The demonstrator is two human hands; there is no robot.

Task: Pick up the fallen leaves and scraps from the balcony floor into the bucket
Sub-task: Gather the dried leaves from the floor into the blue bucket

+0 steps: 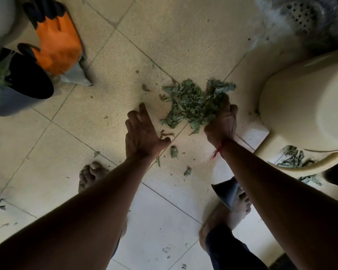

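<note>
The floor [164, 36] is laid with matte beige tiles of a fine grainy texture, set diagonally to the view with thin dark joints. On it, near the middle, lies the pile of leaves [185, 102]. They are dull grey-green, limp and crumpled, and thin stems are mixed among the torn blades. The heap is ragged-edged and longer than wide, with its long axis running from lower left to upper right.

The right hand [221, 121] is at the pile's right end. Its fingers are buried in the leaves and its grip is closed on a bunch of them. A red thread [217, 151] is tied round that wrist. The left hand [142, 133] is just left of the pile, its back towards the camera. Its grip is wide, with the fingers spread, and it holds nothing.

Small leaf scraps [173, 152] lie scattered on the tiles between the forearms.

Well apart at the left edge stands the bucket [18, 102], round, with a smooth grey wall and a dark mouth with greenery at its left side. An orange glove [57, 43] with black fingertips lies just behind it. A smooth cream plastic seat [304, 106] stands to the right of the pile.
</note>
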